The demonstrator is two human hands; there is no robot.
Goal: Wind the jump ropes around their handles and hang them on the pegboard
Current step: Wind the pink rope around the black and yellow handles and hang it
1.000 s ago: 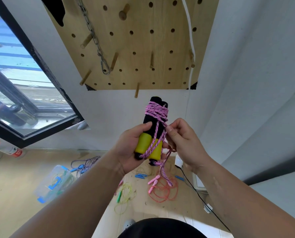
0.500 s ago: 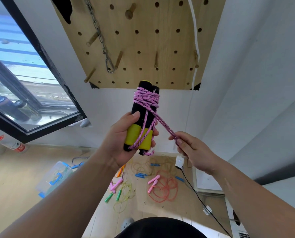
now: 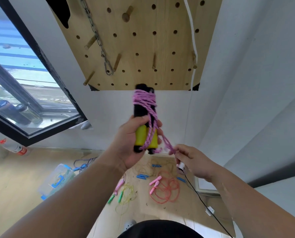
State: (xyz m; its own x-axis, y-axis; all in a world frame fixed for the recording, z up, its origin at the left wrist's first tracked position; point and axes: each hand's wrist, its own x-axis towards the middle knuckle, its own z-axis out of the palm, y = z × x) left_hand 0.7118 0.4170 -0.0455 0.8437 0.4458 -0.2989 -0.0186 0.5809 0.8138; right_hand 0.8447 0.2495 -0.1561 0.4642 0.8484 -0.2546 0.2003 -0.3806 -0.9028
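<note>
Near left, clear plastic box on the floor. Centre: left hand, grip closed round the paired black-and-yellow handles, held upright just below the pegboard on the far wall. pink rope is wound round the handle tops, one strand running down right. Just right, right hand, grip pinching that strand. loose jump ropes lie on the floor below.

Ahead of you rises a white wall, meeting a second white wall on your right. On your left a black-framed window lets in bright daylight, with two dark bottles behind its glass. Below you lies a pale wooden floor; a red-capped bottle lies by the far wall, and a clear plastic box sits nearer you
</note>
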